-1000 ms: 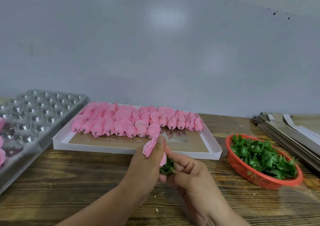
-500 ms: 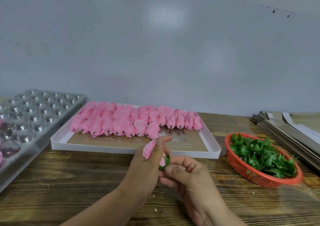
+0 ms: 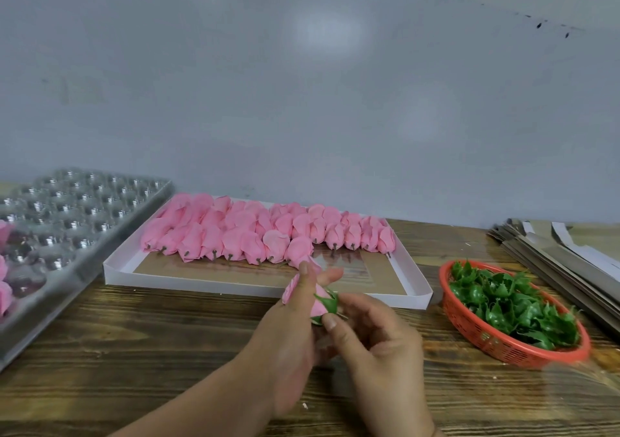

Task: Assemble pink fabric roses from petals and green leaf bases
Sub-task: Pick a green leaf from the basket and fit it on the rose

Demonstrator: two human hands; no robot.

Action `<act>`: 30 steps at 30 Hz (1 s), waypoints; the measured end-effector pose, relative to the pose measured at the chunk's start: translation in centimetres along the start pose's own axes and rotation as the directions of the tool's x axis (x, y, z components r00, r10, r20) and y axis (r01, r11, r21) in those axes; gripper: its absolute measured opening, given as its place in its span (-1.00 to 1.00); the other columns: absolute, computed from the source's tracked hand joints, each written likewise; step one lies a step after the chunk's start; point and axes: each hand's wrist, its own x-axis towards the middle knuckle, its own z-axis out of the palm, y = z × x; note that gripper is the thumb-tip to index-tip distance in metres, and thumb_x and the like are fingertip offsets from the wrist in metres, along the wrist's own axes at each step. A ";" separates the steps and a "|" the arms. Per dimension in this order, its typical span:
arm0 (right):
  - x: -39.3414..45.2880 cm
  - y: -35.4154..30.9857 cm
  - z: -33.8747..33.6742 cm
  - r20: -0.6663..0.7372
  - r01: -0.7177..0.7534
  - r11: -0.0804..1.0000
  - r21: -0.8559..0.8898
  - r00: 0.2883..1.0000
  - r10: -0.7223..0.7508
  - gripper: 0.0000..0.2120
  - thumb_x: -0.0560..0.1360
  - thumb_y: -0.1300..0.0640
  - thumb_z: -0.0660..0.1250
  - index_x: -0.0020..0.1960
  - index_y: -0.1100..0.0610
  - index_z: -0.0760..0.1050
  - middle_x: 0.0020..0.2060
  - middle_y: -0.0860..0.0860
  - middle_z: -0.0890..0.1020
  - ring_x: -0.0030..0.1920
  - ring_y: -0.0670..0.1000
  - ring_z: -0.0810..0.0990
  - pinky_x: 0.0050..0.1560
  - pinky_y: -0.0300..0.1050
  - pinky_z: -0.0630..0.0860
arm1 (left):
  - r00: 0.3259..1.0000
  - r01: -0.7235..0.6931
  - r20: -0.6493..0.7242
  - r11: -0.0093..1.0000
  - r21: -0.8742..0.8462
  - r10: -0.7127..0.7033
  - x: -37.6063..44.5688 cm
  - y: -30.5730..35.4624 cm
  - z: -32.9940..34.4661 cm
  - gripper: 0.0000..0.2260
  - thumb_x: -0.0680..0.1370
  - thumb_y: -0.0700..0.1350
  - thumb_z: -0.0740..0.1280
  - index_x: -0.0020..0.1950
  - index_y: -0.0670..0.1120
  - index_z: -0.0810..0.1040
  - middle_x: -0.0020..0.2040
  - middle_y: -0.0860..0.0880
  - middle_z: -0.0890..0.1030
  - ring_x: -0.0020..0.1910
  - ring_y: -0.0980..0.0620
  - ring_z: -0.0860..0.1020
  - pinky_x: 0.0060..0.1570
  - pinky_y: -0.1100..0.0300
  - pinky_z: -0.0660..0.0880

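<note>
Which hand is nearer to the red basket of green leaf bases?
The right hand. It sits just left of the red basket, apart from it, pinching the rose's green base. The left hand is farther away, beyond the right one, gripping the pink rose.

The left hand [image 3: 288,332] hides most of the rose [image 3: 317,306]; the clear tray [image 3: 77,235] is perhaps cut off left.

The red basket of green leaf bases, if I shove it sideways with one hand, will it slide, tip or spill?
The red basket looks shallow and wide, so it would probably slide on the wooden table rather than tip. The green leaf bases look thin and light, so it likely moves easily. They heap above the rim, so a hard shove might spill some.
</note>
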 end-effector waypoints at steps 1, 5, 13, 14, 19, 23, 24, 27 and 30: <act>0.1 0.1 -0.1 0.009 0.150 0.974 -0.172 0.988 -0.151 -0.74 0.34 0.29 0.47 -0.11 -0.05 0.67 -0.25 -0.08 0.70 -0.24 -0.13 0.65 -0.22 -0.25 0.57 | 0.999 0.033 -0.007 0.999 -0.021 -0.033 0.1 0.0 0.0 -0.53 0.44 0.28 0.14 0.05 0.02 0.66 0.03 -0.22 0.67 0.03 -0.17 0.64 0.09 -0.07 0.53; 0.2 0.7 -0.4 0.236 0.529 0.665 -0.528 0.843 -0.483 -0.77 0.43 0.13 0.32 -0.03 0.26 0.62 -0.14 0.05 0.66 -0.21 -0.03 0.64 -0.22 -0.21 0.58 | 0.987 0.156 -0.011 0.982 -0.104 -0.158 0.3 0.2 -0.3 -0.51 0.56 0.26 0.07 0.17 -0.03 0.61 0.09 -0.18 0.67 0.10 -0.12 0.63 0.13 -0.02 0.49; 0.4 0.8 -0.5 0.233 0.562 0.612 -0.556 0.813 -0.534 -0.81 0.39 0.20 0.39 -0.06 0.28 0.64 -0.09 0.09 0.67 -0.12 -0.02 0.66 -0.07 -0.25 0.58 | 0.967 0.256 0.036 0.948 -0.188 -0.254 0.1 0.1 -0.6 -0.48 0.53 0.25 0.12 0.18 -0.10 0.60 0.14 -0.20 0.64 0.19 -0.14 0.58 0.13 -0.02 0.51; 0.4 0.7 -0.5 0.202 0.534 0.669 -0.518 0.836 -0.510 -0.81 0.34 0.23 0.44 -0.06 0.27 0.64 -0.08 0.02 0.65 -0.08 -0.08 0.63 0.00 -0.34 0.53 | 0.965 0.262 0.045 0.945 -0.193 -0.259 0.1 0.1 -0.6 -0.48 0.53 0.25 0.12 0.19 -0.10 0.59 0.14 -0.19 0.64 0.16 -0.13 0.60 0.08 0.00 0.55; 0.3 0.5 -0.3 0.196 0.357 0.856 -0.373 0.933 -0.303 -0.76 0.30 0.20 0.45 -0.02 0.13 0.65 -0.05 -0.14 0.65 -0.04 -0.17 0.62 0.02 -0.31 0.54 | 0.954 0.295 0.096 0.945 -0.144 -0.284 0.2 0.1 -0.7 -0.43 0.39 0.25 0.23 0.22 -0.11 0.59 0.13 -0.19 0.65 0.01 -0.12 0.67 -0.24 0.04 0.63; 0.5 -0.5 -0.1 0.051 -0.041 0.992 -0.119 0.998 0.047 -0.71 0.30 0.33 0.48 -0.18 -0.07 0.66 -0.24 -0.06 0.70 -0.22 -0.13 0.65 -0.17 -0.23 0.57 | 0.963 0.197 0.192 0.980 -0.016 -0.190 0.4 0.0 -1.0 -0.28 0.24 0.35 0.38 0.24 -0.10 0.57 0.10 -0.19 0.64 0.06 -0.11 0.62 0.12 -0.02 0.52; 0.7 -0.7 -0.2 0.031 -0.122 0.992 -0.043 0.992 0.123 -0.69 0.30 0.40 0.48 -0.22 -0.02 0.67 -0.32 0.02 0.69 -0.30 -0.11 0.63 -0.25 -0.25 0.56 | 0.966 0.131 0.223 0.991 0.025 -0.133 0.4 -0.2 -1.0 -0.29 0.19 0.39 0.43 0.18 -0.04 0.61 0.08 -0.17 0.65 0.06 -0.09 0.61 0.16 -0.04 0.48; 0.8 -1.5 -0.4 0.071 -0.345 0.907 0.243 0.938 0.338 -0.86 0.26 0.34 0.49 -0.20 0.18 0.67 -0.31 0.32 0.63 -0.33 0.04 0.54 -0.37 -0.21 0.51 | 0.934 0.010 0.357 0.997 0.078 -0.037 0.0 -0.9 -0.6 -0.40 0.08 0.33 0.57 0.01 0.06 0.68 0.07 -0.11 0.66 0.09 -0.05 0.60 0.22 -0.09 0.44; 0.9 -1.7 -0.3 0.178 -0.511 0.742 0.435 0.856 0.486 -0.72 0.13 0.22 0.47 -0.17 0.30 0.64 -0.25 0.32 0.65 -0.35 0.06 0.61 -0.37 -0.18 0.54 | 0.932 0.013 0.362 1.000 -0.005 -0.010 0.2 -1.4 -1.0 -0.34 0.01 0.18 0.67 0.06 0.06 0.65 0.01 -0.12 0.61 -0.08 -0.02 0.60 0.00 0.08 0.55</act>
